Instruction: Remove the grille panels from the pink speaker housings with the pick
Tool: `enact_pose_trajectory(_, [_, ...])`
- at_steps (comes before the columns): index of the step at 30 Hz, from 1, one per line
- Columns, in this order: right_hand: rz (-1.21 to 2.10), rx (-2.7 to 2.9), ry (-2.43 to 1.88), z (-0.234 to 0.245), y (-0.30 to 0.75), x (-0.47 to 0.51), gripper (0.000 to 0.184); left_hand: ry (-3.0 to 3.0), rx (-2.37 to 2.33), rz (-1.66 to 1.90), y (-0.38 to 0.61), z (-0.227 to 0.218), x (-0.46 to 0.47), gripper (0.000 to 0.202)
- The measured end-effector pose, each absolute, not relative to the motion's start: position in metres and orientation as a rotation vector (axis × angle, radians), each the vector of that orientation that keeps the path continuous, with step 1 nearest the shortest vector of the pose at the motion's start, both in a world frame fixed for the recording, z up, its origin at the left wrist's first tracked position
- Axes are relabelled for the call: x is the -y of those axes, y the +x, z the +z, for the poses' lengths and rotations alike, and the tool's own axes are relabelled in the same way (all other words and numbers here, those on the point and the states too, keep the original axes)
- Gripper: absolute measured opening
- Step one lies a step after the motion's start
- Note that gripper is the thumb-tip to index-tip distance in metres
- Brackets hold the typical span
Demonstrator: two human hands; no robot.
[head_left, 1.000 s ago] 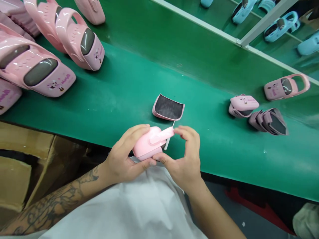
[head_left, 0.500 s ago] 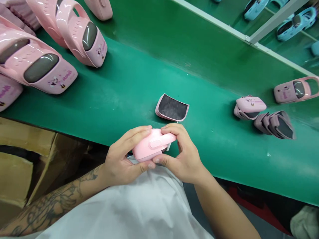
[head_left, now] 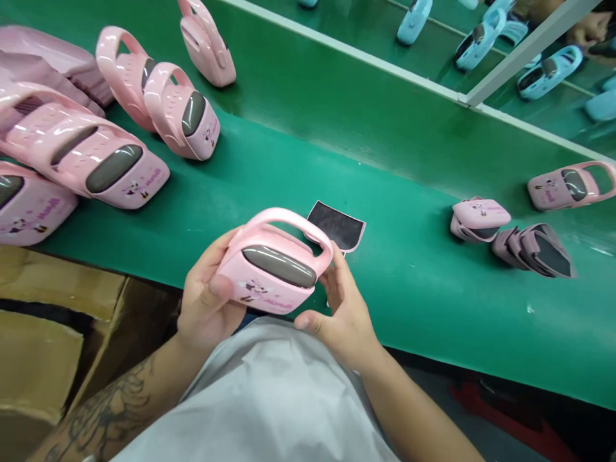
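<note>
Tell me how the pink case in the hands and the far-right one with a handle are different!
The held case is in the left hand; the far-right case sits on the green table. The held case's handle arches toward the picture's top; the far-right case's points right. The held case looks bigger here than the far-right case. Both are pink and have loop handles.

The left hand [head_left: 205, 308] grips the left end of the pink case [head_left: 272, 292], its thumb pressed on the front face and its fingers mostly hidden behind. The tattooed left forearm [head_left: 120, 404] slants up from the case's lower left. At the case's right end the right hand [head_left: 349, 321] has thumb and fingers spread, the thumb just below the lower corner; the bare right forearm [head_left: 414, 398] comes from the case's lower right.
</note>
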State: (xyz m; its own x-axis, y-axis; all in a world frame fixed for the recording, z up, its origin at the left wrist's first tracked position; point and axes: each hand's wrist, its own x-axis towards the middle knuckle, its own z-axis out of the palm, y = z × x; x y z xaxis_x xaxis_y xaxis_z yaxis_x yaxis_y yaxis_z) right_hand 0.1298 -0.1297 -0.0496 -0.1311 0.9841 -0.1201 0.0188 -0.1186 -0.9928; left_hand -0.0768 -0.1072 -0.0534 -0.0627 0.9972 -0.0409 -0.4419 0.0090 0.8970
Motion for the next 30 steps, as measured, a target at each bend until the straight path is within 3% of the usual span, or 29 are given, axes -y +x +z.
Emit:
enact_pose_trajectory(5, [1.379, 1.121, -1.081, -0.020, 0.112, 0.126, 0.096, 0.661, -0.809, 1.342, -0.060, -0.037, 0.106, 0.057])
enact_pose_trajectory(8, [1.433, 1.066, -1.059, -0.011, 0.115, 0.124, 0.086, 0.582, -0.833, 1.298, -0.053, -0.037, 0.105, 0.052])
enact_pose_trajectory(12, [1.364, 1.013, -1.235, -0.014, 0.125, 0.122, 0.086, 0.580, -0.879, 1.303, -0.051, -0.037, 0.091, 0.050])
enact_pose_trajectory(18, [1.168, 1.165, -1.399, -0.012, 0.126, 0.120, 0.084, 0.650, -0.911, 1.264, -0.043, -0.028, 0.065, 0.071])
enact_pose_trajectory(26, [0.914, 1.434, -1.334, -0.023, 0.128, 0.125, 0.078, 0.589, -1.016, 1.271, -0.037, -0.022, 0.053, 0.075])
enact_pose_trajectory(30, [1.047, 1.527, -1.192, -0.026, 0.135, 0.127, 0.082, 0.738, -1.090, 1.428, -0.035, -0.025, 0.054, 0.082])
